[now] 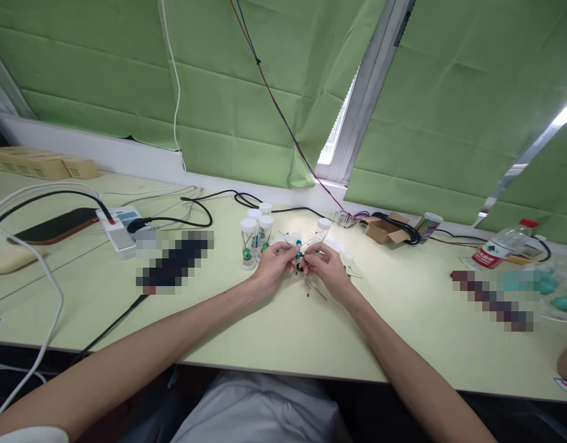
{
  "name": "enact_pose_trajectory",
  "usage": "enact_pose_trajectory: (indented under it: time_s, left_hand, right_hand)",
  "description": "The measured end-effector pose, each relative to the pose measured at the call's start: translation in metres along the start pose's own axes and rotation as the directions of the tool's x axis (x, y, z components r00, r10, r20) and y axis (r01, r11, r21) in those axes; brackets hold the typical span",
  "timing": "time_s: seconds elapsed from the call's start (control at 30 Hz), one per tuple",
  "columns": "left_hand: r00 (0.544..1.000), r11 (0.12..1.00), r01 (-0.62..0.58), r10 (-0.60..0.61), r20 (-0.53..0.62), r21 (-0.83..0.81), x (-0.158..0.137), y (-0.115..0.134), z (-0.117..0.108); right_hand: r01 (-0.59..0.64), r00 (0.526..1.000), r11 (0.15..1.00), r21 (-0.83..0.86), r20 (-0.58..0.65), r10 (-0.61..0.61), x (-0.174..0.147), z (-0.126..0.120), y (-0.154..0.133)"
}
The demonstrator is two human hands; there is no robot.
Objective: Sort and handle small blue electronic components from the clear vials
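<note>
My left hand (273, 267) is closed in a pinch at the middle of the table, around a small blue piece (298, 243) with thin wire-like stems near it. Close beside it on the right, my right hand (330, 271) is also closed, fingertips together; what it pinches is too small to make out. Dark bits show between the two hands. Below the fingertips a thin wire-like stem (317, 290) lies on the table. Left of my hands stand several clear tubes (249, 245) with white caps and green pieces inside. Another white-capped tube (324, 226) stands behind my right hand.
At left are a power strip (119, 234), a dark phone-like slab (59, 225) and loose cables. An open cardboard box (388, 229), a small printed canister (428, 226) and a plastic bottle (502, 246) sit at right. Green blinds (265, 92) hang behind the table (283, 338).
</note>
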State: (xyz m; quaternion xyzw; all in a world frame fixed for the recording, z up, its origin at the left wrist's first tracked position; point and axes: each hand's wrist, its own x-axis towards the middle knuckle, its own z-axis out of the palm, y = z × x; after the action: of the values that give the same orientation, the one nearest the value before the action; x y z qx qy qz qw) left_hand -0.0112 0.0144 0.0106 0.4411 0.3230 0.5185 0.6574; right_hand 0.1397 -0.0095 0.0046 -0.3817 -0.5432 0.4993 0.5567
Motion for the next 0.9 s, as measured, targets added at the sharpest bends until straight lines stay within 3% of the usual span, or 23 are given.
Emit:
enact_pose_trajectory:
  time_s: [0.27,0.9]
  left_hand:
    - [0.998,0.994,0.031,-0.024,0.060,-0.109,0.0002,-0.0006,0.0011]
    - [0.988,0.994,0.055,-0.041,0.147,-0.094,-0.0036,0.0028,0.0027]
  right_hand:
    - [-0.036,0.998,0.998,0.043,0.052,0.034,-0.0004,0.0021,0.0001]
    - [-0.168,0.986,0.938,0.302,0.061,0.157,-0.0023,0.0053,-0.0082]
